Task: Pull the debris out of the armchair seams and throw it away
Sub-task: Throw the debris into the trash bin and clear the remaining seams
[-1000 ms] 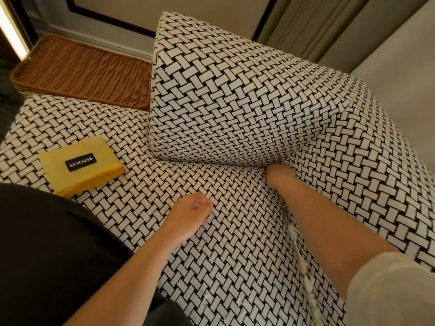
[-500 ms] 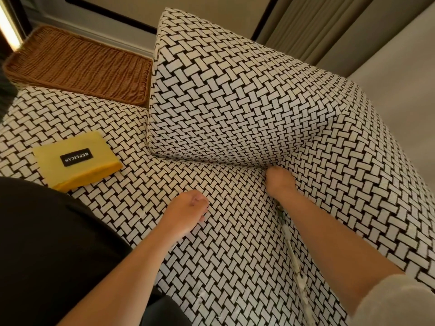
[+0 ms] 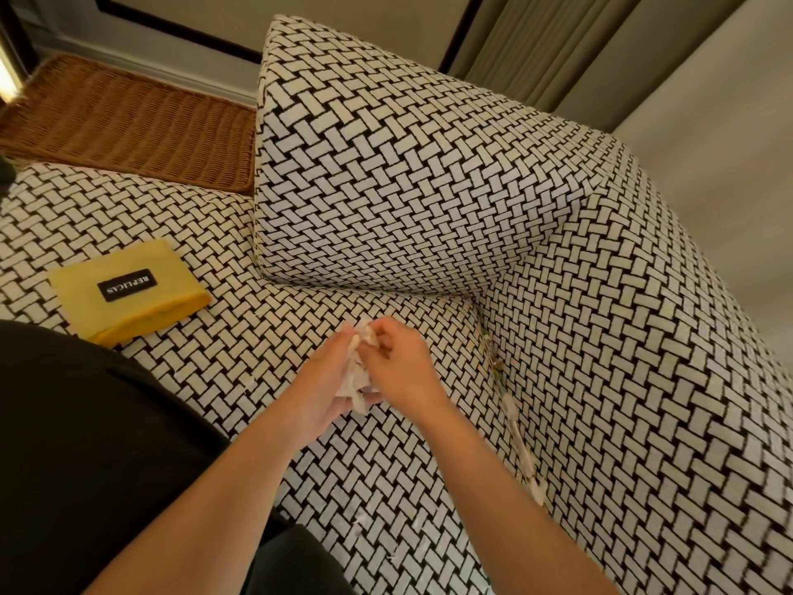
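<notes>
I look down on an armchair [image 3: 622, 380] covered in black-and-white woven-pattern fabric. A wad of white paper debris [image 3: 358, 371] sits between my hands above the seat. My left hand [image 3: 326, 388] cups it from the left and my right hand [image 3: 399, 362] pinches its top with curled fingers. More white and coloured scraps [image 3: 513, 418] line the seam between the seat and the right arm, running from the back corner toward the front.
A block-shaped back cushion [image 3: 386, 173] stands behind the seat. A yellow pouch with a black label [image 3: 128, 289] lies on the seat at the left. A brown wicker tray [image 3: 128, 122] sits beyond the seat. Tiny white bits [image 3: 356, 526] dot the seat front.
My right hand left the back corner seam and came to the middle of the seat with white debris. My left hand lifted off the seat and closed around that wad.
</notes>
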`<state>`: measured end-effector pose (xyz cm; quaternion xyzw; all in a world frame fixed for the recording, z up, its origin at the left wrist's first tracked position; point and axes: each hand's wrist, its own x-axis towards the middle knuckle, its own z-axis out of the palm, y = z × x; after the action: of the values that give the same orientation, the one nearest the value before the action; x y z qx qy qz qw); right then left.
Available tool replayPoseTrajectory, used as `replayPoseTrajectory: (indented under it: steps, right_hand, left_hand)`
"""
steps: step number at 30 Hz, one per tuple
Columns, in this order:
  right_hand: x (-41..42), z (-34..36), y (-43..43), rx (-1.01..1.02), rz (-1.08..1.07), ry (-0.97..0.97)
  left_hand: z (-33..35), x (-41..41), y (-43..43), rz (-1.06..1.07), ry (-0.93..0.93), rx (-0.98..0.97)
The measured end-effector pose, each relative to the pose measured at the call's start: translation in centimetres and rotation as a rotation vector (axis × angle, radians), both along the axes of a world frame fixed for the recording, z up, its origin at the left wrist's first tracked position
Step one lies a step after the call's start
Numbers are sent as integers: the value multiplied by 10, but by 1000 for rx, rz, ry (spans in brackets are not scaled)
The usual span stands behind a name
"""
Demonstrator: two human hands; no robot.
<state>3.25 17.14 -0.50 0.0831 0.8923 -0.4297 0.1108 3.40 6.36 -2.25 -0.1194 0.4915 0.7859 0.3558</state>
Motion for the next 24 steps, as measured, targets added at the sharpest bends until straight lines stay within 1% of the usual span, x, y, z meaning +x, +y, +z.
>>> replayPoseTrajectory:
  steps: [2,5,6,8,10,12,15,17,18,21,24]
  right_hand:
    - [4,-2,-8,9,41,33]
    - [7,-3,-4,142,198,55]
    - [8,-4,1,182,262,41]
    - [10,-2,12,179,326,-20]
    - [11,3,27,114,243,-81]
    - [6,2,48,129,59,-76]
    - [-10,-13,93,380,-180,-105]
    - [-20,-24,120,537,-232,-211]
    - [-23,-28,129,573,-251,-278]
    - [-35,-36,143,563,-301,-421]
    - [-45,-34,141,566,-267,-541]
  left_hand:
    - [4,2,-1,21,-34,1]
    - [2,2,0,70,-45,-136]
    - [-1,1,0,88,-47,-182]
    - [-6,0,-1,99,-46,-247]
    - [-14,-1,-2,74,-17,-335]
    - [-20,-2,-4,65,-18,-375]
    - [-23,-1,-4,65,-43,-360]
    - [-20,0,-4,74,-66,-337]
    - [-19,1,-3,81,-83,-326]
    - [-18,0,-3,72,-102,-340]
    - [-21,-1,-3,38,-94,-368]
